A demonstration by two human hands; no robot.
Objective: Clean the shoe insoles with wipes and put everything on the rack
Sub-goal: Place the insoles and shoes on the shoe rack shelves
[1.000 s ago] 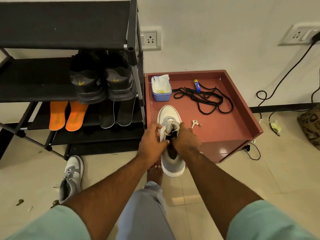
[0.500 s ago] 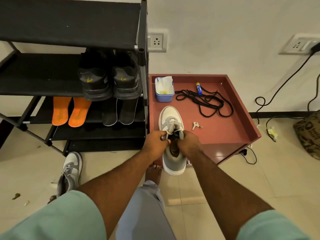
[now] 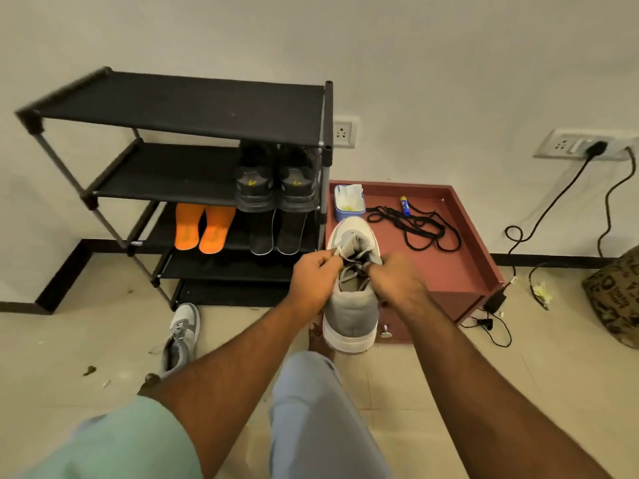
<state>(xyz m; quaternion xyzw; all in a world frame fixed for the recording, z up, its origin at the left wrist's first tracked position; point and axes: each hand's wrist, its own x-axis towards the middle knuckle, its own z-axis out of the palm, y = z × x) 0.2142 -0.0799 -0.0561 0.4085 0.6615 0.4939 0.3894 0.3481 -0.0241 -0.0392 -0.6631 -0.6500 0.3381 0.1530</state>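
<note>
A grey, white-soled sneaker (image 3: pixel 351 305) is held heel-toward-camera over the red table's (image 3: pixel 449 271) front edge. The left hand (image 3: pixel 313 281) and right hand (image 3: pixel 397 281) pinch its laces, fingers curled tight. The black rack (image 3: pixel 179 108) stands just left.

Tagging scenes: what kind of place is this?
Likely a home, perhaps an entryway: a shoe rack with sneakers against the wall, tiled floor, wall sockets.
</note>
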